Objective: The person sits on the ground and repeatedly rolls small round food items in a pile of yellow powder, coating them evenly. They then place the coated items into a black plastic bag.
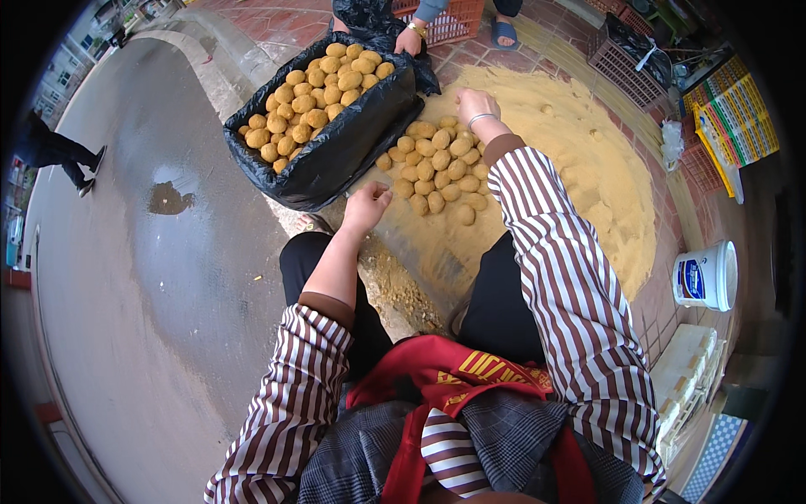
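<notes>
My left hand (367, 206) hovers by the near side of a crate lined with black plastic (327, 164), its fingers loosely curled. I see nothing in it, but the palm is hidden. Over the far edge of a pile of egg-shaped balls with a tan, crumbly coating (441, 160), my right hand (476, 107) is bent downward, a bracelet at its wrist. Its fingertips are turned away, so I cannot tell whether they hold anything. The pile lies on spread tan powder (585, 183). More coated balls (318, 85) fill the lined crate.
Another person's hand (409, 41) touches the black plastic at the crate's far end. Plastic baskets (630, 69) and a white bucket (705, 275) stand to the right. Left lies a wet road (208, 220) with a puddle; a walking person (60, 151) is at far left.
</notes>
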The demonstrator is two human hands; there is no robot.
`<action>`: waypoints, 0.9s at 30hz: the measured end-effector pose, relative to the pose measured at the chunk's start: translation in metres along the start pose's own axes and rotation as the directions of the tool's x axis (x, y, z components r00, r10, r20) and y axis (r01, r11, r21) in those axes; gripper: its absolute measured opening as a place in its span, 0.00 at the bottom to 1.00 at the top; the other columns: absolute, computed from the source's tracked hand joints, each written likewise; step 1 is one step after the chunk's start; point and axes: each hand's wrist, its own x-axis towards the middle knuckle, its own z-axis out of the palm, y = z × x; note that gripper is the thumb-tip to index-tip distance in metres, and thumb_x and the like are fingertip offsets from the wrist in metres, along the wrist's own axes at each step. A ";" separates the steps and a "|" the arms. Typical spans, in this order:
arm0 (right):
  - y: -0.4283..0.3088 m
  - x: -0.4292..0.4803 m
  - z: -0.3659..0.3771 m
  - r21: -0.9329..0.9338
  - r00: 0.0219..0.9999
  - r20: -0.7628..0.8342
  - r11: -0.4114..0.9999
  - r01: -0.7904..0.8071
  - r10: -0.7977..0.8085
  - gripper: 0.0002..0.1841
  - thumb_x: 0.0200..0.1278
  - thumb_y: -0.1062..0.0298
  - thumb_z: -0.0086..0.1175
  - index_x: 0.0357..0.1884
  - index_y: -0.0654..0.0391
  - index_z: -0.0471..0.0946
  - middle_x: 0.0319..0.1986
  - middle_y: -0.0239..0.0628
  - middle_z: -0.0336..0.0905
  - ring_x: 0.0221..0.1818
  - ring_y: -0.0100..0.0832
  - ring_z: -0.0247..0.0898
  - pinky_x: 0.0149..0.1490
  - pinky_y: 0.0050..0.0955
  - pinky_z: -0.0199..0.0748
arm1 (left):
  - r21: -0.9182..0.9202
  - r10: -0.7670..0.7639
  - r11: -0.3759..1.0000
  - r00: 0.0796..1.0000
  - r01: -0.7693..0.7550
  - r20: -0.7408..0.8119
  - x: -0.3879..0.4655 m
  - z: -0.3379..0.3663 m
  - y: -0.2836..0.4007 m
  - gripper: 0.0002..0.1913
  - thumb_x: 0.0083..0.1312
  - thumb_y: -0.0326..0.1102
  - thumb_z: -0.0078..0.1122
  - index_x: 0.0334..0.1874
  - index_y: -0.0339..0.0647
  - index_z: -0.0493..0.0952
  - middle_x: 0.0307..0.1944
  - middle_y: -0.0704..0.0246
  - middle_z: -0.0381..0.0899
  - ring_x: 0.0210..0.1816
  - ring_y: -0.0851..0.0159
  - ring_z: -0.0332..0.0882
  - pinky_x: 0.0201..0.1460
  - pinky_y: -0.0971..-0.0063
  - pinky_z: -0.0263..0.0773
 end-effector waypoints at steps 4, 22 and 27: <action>0.015 -0.010 -0.001 -0.069 0.979 0.138 0.985 0.158 -0.147 0.16 0.55 0.66 0.55 0.48 0.48 0.77 0.53 0.42 0.73 0.53 0.43 0.72 0.56 0.37 0.70 | 0.073 0.019 0.997 0.999 -0.016 -0.030 -0.010 -0.007 -0.013 0.15 0.62 0.39 0.58 0.46 0.37 0.77 0.37 0.62 0.83 0.41 0.63 0.80 0.46 0.72 0.73; -0.018 -0.102 0.004 0.228 0.492 0.667 0.782 0.580 -0.559 0.25 0.56 0.56 0.58 0.55 0.53 0.73 0.47 0.45 0.77 0.50 0.44 0.72 0.56 0.36 0.69 | -0.197 -0.436 0.843 0.851 0.500 0.294 -0.071 -0.034 -0.021 0.15 0.68 0.41 0.53 0.51 0.41 0.74 0.42 0.73 0.78 0.42 0.74 0.74 0.48 0.78 0.69; -0.026 -0.096 0.020 0.342 0.335 0.709 0.718 0.606 -0.621 0.24 0.55 0.57 0.58 0.54 0.54 0.74 0.44 0.44 0.76 0.48 0.45 0.71 0.54 0.38 0.69 | -0.507 -0.163 0.790 0.915 0.345 0.368 -0.077 -0.027 -0.044 0.14 0.68 0.37 0.55 0.51 0.37 0.75 0.45 0.68 0.79 0.48 0.72 0.74 0.53 0.77 0.69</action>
